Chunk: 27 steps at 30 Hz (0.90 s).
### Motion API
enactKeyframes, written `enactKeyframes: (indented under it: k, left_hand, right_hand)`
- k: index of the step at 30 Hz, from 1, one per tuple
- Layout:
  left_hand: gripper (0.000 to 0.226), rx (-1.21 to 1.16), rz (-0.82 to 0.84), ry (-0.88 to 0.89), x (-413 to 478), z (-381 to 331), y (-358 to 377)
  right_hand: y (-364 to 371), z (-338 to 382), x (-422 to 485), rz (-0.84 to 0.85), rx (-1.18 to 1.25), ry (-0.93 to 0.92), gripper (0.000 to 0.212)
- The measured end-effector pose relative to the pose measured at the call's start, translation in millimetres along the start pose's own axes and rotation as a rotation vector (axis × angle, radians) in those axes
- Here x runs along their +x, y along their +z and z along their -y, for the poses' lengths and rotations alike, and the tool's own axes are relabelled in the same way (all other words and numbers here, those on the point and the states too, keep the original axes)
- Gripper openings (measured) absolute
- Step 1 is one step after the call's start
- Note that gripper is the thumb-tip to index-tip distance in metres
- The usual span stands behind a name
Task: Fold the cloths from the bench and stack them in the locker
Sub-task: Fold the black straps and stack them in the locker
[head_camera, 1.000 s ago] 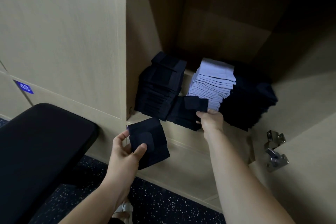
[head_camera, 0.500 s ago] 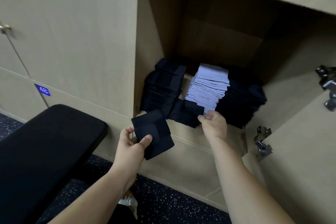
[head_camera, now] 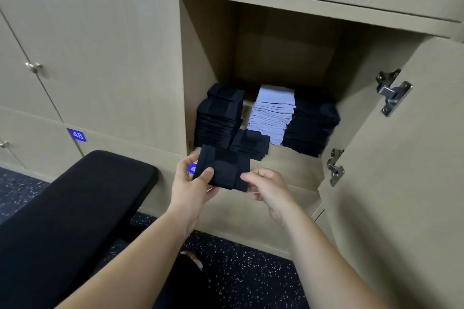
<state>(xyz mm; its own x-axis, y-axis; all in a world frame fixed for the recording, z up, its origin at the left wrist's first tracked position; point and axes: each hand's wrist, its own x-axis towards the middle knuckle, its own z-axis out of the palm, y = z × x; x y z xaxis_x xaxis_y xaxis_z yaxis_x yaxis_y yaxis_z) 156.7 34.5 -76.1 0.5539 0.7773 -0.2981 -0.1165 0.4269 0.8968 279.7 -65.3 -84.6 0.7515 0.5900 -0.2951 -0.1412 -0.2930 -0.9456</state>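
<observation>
Right now, in the head view, the folded cloth (head_camera: pixel 221 170) is in the air in front of the open locker (head_camera: pixel 208 57), just below its front edge and not yet inside. The left hand (head_camera: pixel 193 183) grips the cloth's left side, thumb on top and fingers curled beneath. The right hand (head_camera: pixel 268 188) pinches the lower right edge between thumb and fingertips.

Inside the locker stand a tall dark stack (head_camera: pixel 218 118) at the left, a pale stack (head_camera: pixel 272 113) in the middle and another dark stack (head_camera: pixel 311 128) at the right. A short dark stack (head_camera: pixel 251 143) sits in front, close to the lip and just above the held cloth. That low pile looks like the likely place for this one. The locker door (head_camera: pixel 401 183) hangs open at the right, and the black bench (head_camera: pixel 75 208) lies at the lower left. Its top is so dark that I cannot tell whether any cloths remain on it.

The cloth looks light, soft and limp. It has no stiffness of its own, so the folds will probably spring loose if it is held by one corner. Support from below, with a thumb pressing the layers together on top, should keep it square, as the left hand does. It is better to lay it flat on the pile and slide the fingers out sideways than to drop it. The tall stacks lean a little and could topple if nudged.
</observation>
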Motion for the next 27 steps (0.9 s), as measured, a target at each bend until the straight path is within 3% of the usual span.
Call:
enactKeyframes:
  k: [8, 13, 19, 23, 27]
  left_hand:
    - [0.03, 0.18, 0.037, 0.011, 8.0, 4.6, 11.5]
    - [0.034, 0.429, 0.031, 0.103, 32.8, 11.3, 10.8]
    - [0.046, 0.61, 0.096, 0.081, 77.1, 25.7, 14.6]
    - [0.05, 0.677, 0.12, 0.083, 100.2, 32.8, 18.9]
    - [0.052, 0.719, 0.151, 0.083, 116.7, 39.7, 19.9]
  right_hand:
    - [-20.3, 4.1, 15.7, -0.097, -0.008, -0.081, 0.02]
    - [-40.4, 13.0, 55.8, -0.229, 0.097, -0.068, 0.016]
    - [-46.7, 22.0, 119.6, -0.345, 0.151, -0.038, 0.004]
    - [-43.1, 19.1, 154.8, -0.365, 0.149, -0.035, 0.023]
    - [-35.2, 13.7, 174.6, -0.345, 0.105, -0.05, 0.023]
